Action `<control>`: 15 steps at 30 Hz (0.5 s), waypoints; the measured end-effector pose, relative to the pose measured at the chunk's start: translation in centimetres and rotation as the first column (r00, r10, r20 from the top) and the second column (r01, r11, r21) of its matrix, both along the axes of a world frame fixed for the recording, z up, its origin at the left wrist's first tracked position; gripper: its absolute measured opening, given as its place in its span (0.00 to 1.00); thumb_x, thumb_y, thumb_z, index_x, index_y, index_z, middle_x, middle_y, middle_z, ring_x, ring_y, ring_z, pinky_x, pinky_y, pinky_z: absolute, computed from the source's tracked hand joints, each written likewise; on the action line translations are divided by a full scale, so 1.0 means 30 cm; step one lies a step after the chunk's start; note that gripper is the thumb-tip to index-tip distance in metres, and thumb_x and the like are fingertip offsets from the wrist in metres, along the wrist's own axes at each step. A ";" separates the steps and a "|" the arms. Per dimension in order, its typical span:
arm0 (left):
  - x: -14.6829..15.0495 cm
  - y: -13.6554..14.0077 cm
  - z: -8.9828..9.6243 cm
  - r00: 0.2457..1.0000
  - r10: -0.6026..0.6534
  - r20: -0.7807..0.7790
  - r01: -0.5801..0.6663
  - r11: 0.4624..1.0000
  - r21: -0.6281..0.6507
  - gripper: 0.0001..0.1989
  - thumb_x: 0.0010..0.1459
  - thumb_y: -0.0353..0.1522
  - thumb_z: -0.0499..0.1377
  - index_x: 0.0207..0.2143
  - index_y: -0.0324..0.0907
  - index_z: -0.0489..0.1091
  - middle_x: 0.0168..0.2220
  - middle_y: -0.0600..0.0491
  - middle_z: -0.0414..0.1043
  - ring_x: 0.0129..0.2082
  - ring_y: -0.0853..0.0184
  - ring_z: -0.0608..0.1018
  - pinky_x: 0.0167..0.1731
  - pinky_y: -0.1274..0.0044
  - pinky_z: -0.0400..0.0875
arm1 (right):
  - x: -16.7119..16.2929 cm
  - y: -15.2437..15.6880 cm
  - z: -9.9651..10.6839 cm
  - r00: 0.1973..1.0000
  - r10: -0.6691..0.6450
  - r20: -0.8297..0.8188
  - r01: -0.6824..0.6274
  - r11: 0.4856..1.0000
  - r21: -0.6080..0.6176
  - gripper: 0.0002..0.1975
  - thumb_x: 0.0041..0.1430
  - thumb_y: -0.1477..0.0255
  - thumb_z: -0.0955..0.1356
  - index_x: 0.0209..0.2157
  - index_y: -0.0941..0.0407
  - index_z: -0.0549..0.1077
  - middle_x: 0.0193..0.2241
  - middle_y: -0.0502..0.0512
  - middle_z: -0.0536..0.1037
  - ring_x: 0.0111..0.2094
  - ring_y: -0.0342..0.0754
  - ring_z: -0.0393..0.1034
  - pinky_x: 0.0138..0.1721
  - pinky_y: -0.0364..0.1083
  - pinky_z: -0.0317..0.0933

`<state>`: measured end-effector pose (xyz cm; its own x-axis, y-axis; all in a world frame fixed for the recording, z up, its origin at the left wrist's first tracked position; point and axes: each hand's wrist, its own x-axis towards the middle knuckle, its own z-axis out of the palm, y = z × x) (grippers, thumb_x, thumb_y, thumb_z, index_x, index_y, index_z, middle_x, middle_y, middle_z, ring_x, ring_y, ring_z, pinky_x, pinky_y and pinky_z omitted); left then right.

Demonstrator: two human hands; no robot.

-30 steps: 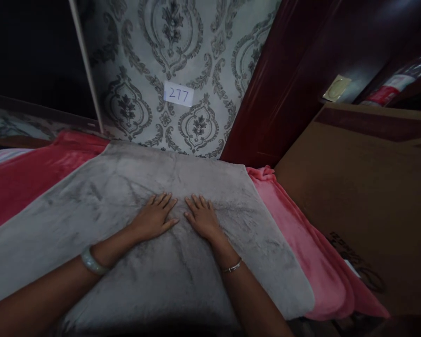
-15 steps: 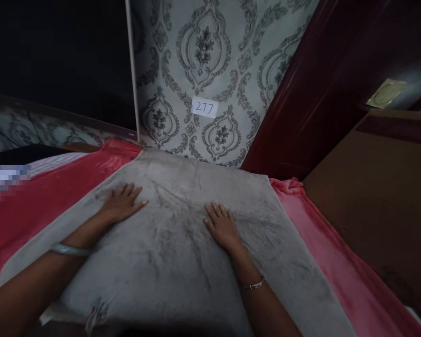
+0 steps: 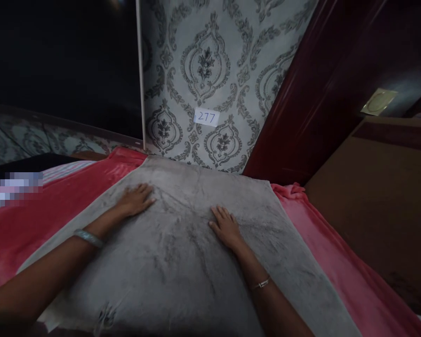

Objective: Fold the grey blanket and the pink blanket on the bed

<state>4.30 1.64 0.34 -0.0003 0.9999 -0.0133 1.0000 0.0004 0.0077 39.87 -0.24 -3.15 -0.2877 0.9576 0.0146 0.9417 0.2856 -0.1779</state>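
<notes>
Head view: two hands laid open and flat on a grey blanket, apparently at the step of smoothing it.
The left hand point(image 3: 135, 200) rests near the blanket's left edge, the right hand point(image 3: 228, 228) right of its middle; both grasp nothing. The grey blanket point(image 3: 182, 285) lies over a red cloth point(image 3: 66, 203), creased between and below the hands; these creases seem to call for light, flat-palmed strokes outward.
</notes>
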 end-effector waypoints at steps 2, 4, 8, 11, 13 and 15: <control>0.060 0.057 -0.007 0.994 -0.106 0.034 0.108 0.993 -0.048 0.36 0.65 0.47 0.40 0.70 0.41 0.46 0.72 0.44 0.41 0.71 0.54 0.46 0.66 0.52 0.39 | 0.045 0.037 0.020 0.998 -0.051 0.020 0.051 0.999 0.007 0.29 0.70 0.61 0.56 0.70 0.50 0.51 0.71 0.55 0.47 0.70 0.54 0.40 0.66 0.59 0.41; 0.095 0.108 -0.021 0.990 -0.131 0.054 0.135 0.989 -0.064 0.36 0.65 0.48 0.40 0.70 0.41 0.46 0.72 0.43 0.41 0.71 0.55 0.47 0.66 0.52 0.39 | 0.118 0.069 0.029 0.987 -0.142 0.071 0.140 0.990 0.023 0.28 0.71 0.61 0.56 0.69 0.49 0.51 0.71 0.55 0.47 0.70 0.55 0.40 0.66 0.61 0.41; 0.032 0.179 -0.046 0.997 -0.037 0.068 0.039 0.999 -0.024 0.35 0.65 0.48 0.40 0.70 0.43 0.48 0.72 0.44 0.41 0.71 0.52 0.46 0.65 0.50 0.40 | 0.282 0.096 -0.002 0.938 -0.304 0.165 0.305 0.952 0.022 0.29 0.71 0.58 0.54 0.70 0.48 0.49 0.71 0.52 0.47 0.70 0.57 0.39 0.65 0.64 0.42; -0.109 0.201 -0.047 0.989 0.122 0.083 -0.120 0.992 -0.027 0.34 0.65 0.48 0.40 0.70 0.46 0.47 0.72 0.47 0.39 0.71 0.50 0.44 0.64 0.48 0.39 | 0.344 0.093 -0.042 0.921 -0.343 0.183 0.344 0.939 0.028 0.29 0.71 0.58 0.52 0.70 0.48 0.46 0.71 0.50 0.44 0.71 0.54 0.38 0.65 0.61 0.44; -0.204 0.203 -0.038 0.975 0.204 0.086 -0.202 0.979 -0.036 0.34 0.65 0.48 0.39 0.70 0.45 0.46 0.73 0.46 0.37 0.71 0.49 0.44 0.64 0.48 0.40 | 0.352 0.090 -0.060 0.919 -0.350 0.182 0.347 0.937 0.051 0.29 0.71 0.58 0.52 0.70 0.48 0.46 0.71 0.50 0.44 0.71 0.54 0.38 0.65 0.61 0.44; -0.271 0.203 -0.023 0.963 0.258 0.081 -0.255 0.966 -0.048 0.35 0.65 0.47 0.39 0.70 0.43 0.45 0.72 0.44 0.38 0.71 0.48 0.46 0.64 0.47 0.41 | 0.350 0.090 -0.070 0.920 -0.351 0.175 0.345 0.936 0.066 0.29 0.71 0.58 0.52 0.70 0.48 0.47 0.71 0.50 0.45 0.71 0.55 0.39 0.65 0.61 0.44</control>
<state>-3.82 7.71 -0.36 -0.2543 0.9651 -0.0616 0.9618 0.2591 0.0884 50.36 2.45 -5.26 0.0628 0.9977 0.0272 0.9980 -0.0630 0.0092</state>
